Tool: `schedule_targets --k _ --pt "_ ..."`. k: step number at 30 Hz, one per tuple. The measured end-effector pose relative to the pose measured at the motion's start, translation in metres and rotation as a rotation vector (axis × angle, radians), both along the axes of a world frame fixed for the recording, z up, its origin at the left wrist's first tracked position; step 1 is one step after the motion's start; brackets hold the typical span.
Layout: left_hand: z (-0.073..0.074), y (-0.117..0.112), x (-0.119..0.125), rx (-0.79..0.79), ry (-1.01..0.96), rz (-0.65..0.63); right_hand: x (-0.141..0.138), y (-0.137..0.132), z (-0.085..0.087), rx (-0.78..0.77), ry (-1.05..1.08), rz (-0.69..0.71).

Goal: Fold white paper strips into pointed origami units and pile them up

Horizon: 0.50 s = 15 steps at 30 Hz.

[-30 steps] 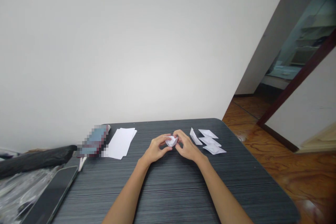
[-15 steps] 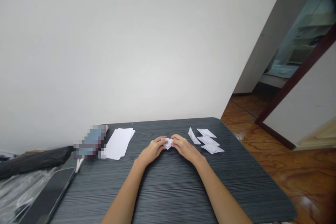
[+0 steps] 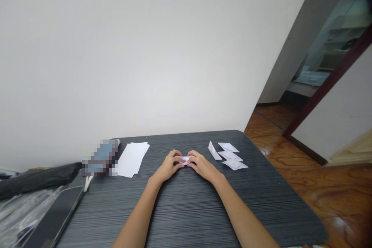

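Observation:
A small white paper boat (image 3: 185, 159) is between my two hands, over the middle of the dark table. My left hand (image 3: 169, 166) grips its left end with bent fingers and thumb. The right end is pinched by my right hand (image 3: 201, 165). Fingers cover both tips of the boat. Several more folded paper boats lie to the right of my right hand: one tilted up (image 3: 214, 151), and a stack-like row beside it, with a back boat (image 3: 228, 147) and a front boat (image 3: 235, 164).
White paper sheets (image 3: 132, 159) lie left of my hands. Beyond them is a blurred-out bluish object (image 3: 101, 157). A dark phone-like slab (image 3: 55, 217) rests at the table's left edge, near a black roll (image 3: 37, 180) and clear plastic. A wall (image 3: 174, 66) stands behind the table (image 3: 192, 217).
My fingers have shifted on the paper boat, which has turned from slanted to level. My left thumb now reaches across its front. The other boats and sheets stay put.

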<state>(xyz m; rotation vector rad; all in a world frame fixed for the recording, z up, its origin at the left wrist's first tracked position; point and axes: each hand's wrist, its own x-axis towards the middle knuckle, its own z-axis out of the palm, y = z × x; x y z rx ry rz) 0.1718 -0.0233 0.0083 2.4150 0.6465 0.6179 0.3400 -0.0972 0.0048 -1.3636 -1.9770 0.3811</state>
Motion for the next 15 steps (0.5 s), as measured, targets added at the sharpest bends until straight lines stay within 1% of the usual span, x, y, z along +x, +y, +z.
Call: schedule_targets --k 5,9,13,15 --pt "-0.002 0.005 0.000 -0.140 -0.015 0.083 0.001 0.005 -0.001 0.000 0.168 -0.045" --pt "0.001 0.002 0.000 -0.244 -0.089 0.128 0.001 0.007 0.000 -0.004 0.331 -0.069" --pt "0.006 -0.005 0.003 -0.206 -0.240 0.112 0.001 0.008 0.000 -0.090 0.511 -0.063" --pt "0.008 -0.007 0.005 -0.185 -0.304 0.106 0.002 0.009 -0.001 -0.109 0.582 -0.055"
